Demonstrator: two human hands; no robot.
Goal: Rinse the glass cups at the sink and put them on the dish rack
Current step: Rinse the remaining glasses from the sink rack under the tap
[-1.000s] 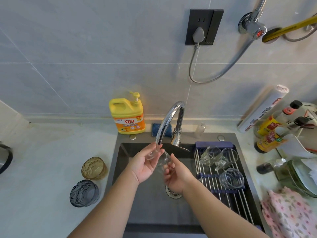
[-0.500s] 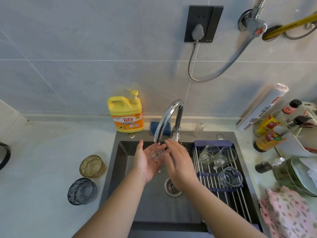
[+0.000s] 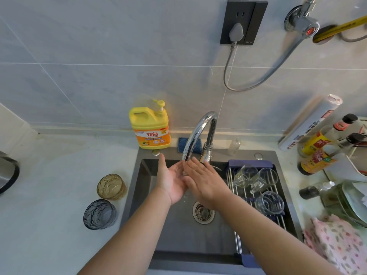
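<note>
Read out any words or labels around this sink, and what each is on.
"立白": orange label on the yellow plastic pump detergent jug.
White cylindrical roll: print blurred.
Yellow-labelled glass sauce bottle, red-labelled sauce bottle: blurred.
Black wall socket: mark too small.

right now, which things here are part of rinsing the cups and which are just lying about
Job: tap, sink, rack, three clear cups on it, amber cup, grey cup.
Lying about: soap bottle, sponge, sauce bottles, roll, pink cloth.
</note>
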